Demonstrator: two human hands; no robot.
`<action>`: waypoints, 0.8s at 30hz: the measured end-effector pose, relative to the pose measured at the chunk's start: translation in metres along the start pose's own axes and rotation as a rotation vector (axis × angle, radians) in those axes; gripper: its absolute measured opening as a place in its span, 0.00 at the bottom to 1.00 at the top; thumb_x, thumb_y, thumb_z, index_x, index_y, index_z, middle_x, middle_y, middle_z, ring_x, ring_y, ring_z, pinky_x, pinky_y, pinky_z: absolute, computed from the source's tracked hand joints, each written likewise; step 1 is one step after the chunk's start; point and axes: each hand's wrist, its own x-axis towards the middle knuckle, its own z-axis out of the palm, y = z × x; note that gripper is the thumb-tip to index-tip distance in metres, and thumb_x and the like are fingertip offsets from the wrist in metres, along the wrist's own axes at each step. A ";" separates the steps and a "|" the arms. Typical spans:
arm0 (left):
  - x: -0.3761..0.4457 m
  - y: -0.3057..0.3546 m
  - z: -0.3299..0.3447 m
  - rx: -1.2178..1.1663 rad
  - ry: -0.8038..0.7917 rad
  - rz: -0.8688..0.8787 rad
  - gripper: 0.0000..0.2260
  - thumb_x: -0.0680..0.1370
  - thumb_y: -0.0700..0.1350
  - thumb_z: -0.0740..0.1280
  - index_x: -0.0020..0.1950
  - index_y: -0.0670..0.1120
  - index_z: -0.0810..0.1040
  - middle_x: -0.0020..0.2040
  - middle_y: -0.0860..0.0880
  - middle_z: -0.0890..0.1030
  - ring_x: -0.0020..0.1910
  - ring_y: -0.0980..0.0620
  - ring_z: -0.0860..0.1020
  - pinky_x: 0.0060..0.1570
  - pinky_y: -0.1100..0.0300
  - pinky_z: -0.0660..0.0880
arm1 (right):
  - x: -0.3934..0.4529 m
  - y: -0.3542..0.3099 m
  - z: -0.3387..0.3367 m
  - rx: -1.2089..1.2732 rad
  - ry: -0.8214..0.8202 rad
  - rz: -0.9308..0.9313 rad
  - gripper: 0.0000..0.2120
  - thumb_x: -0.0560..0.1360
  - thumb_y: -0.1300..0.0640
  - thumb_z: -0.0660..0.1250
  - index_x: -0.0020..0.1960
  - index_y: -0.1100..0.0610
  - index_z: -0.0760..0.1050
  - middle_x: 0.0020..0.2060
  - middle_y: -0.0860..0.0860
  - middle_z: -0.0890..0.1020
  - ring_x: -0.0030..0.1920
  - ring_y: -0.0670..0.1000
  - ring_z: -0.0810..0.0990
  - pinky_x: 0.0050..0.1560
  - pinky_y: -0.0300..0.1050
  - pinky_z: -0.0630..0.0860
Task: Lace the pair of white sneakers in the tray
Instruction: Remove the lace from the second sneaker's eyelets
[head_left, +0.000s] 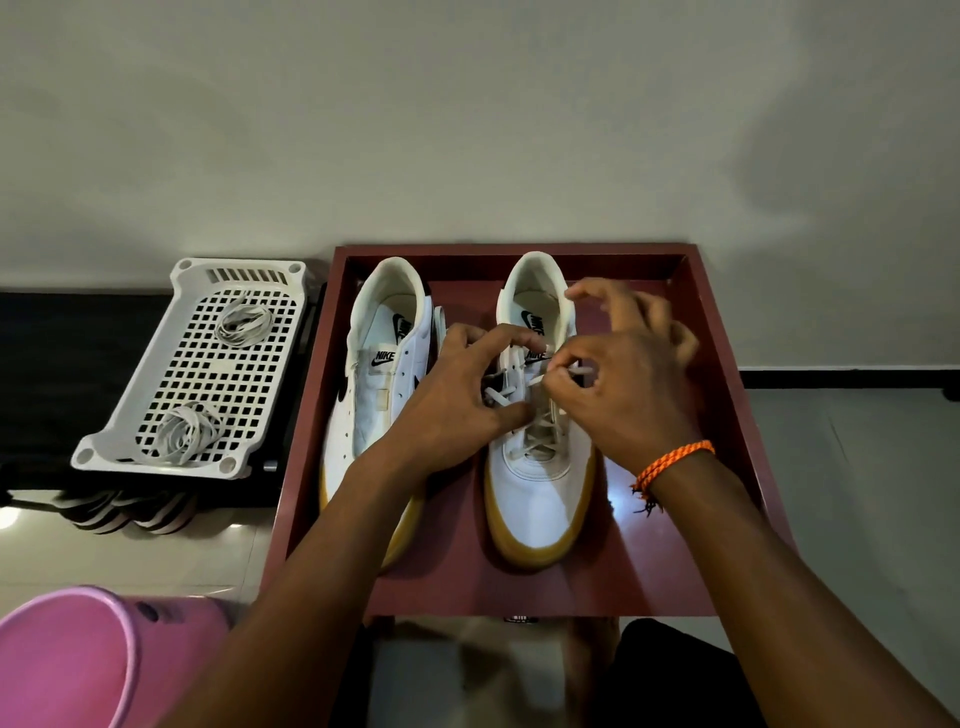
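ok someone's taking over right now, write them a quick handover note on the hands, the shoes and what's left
Left hand: grips the lace at the right sneaker's eyelets.
Right hand: pinches the lace end.
Both sneakers sit side by side in the red tray, toes toward you.
Done: right sneaker's lower eyelets are crossed.
Left: its top eyelets, then the whole left sneaker, still laceless. Two spare lace bundles lie in the white basket beside the tray.

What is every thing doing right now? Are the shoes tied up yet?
Right sneaker: partly laced, not tied.
Left sneaker: no lace in it.
Shoelace: crisscrossed through the lower eyelets, ends loose.
Left hand: pinching the lace.
Right hand: pinching a lace tip.
Red tray: holding both sneakers.
White basket: holding two coiled spare laces.
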 end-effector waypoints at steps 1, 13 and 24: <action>0.000 0.001 0.000 0.001 -0.003 -0.004 0.27 0.74 0.51 0.80 0.68 0.68 0.75 0.59 0.53 0.69 0.54 0.62 0.76 0.61 0.57 0.79 | 0.001 0.002 -0.002 0.016 0.034 0.014 0.08 0.68 0.44 0.68 0.37 0.44 0.84 0.70 0.36 0.71 0.70 0.51 0.66 0.64 0.58 0.61; -0.001 0.005 0.000 0.016 0.005 -0.012 0.25 0.74 0.51 0.80 0.67 0.65 0.75 0.59 0.53 0.70 0.55 0.59 0.78 0.62 0.54 0.79 | -0.003 -0.004 0.011 0.015 -0.073 -0.031 0.09 0.69 0.44 0.66 0.38 0.44 0.84 0.75 0.36 0.67 0.73 0.50 0.63 0.63 0.59 0.60; -0.002 0.006 0.000 0.007 0.011 -0.013 0.24 0.74 0.47 0.78 0.65 0.62 0.74 0.59 0.52 0.71 0.51 0.60 0.78 0.57 0.57 0.79 | -0.007 -0.006 0.020 0.031 -0.141 -0.084 0.06 0.72 0.48 0.68 0.43 0.44 0.85 0.80 0.38 0.61 0.78 0.50 0.58 0.64 0.61 0.62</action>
